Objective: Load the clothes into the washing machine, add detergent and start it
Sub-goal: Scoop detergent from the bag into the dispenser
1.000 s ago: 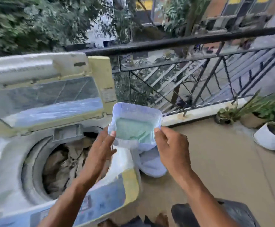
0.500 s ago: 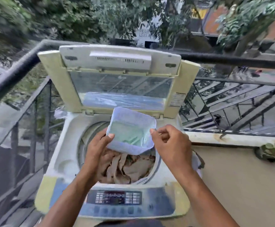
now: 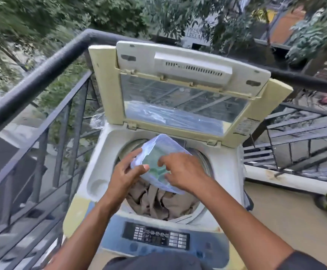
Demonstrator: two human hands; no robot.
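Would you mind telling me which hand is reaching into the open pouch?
The right hand: its fingers dip into the mouth of the pouch, whereas the left hand only grips its outer edge.

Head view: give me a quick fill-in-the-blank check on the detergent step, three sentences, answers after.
1. The hinged lid of the cream top-loading washing machine is ____.
2. The translucent plastic detergent pouch is held over the ____.
3. The brown clothes lie ____ the drum, below the left hand and right hand.

Answers: open; drum; inside
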